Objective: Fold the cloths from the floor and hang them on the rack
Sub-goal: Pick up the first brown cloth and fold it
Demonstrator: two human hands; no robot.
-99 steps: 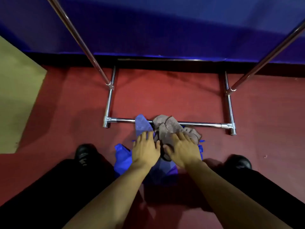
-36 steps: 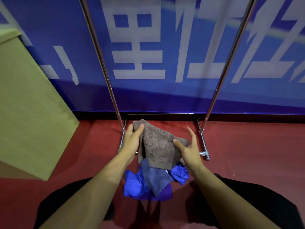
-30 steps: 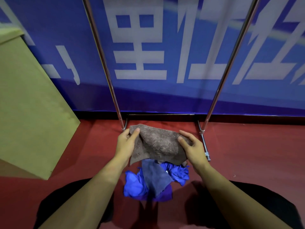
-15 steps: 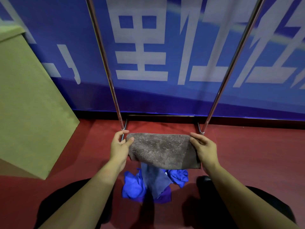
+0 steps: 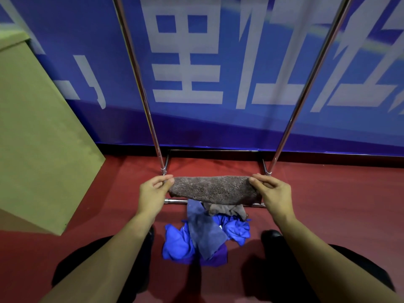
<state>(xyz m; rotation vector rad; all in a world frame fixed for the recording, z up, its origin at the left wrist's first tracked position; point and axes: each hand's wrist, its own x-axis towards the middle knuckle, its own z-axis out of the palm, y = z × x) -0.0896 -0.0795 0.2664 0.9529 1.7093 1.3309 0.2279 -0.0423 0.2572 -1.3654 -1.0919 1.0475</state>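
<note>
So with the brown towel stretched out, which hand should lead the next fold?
Either, probably. The left hand and right hand pinch opposite ends of the brown terry towel at level height, symmetric. No visible advantage; I'd guess right carries across to left.

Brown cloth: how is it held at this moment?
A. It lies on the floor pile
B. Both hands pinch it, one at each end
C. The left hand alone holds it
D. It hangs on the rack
B: the left hand and the right hand each pinch one end of the brown cloth, stretched between them above the floor pile.
</note>
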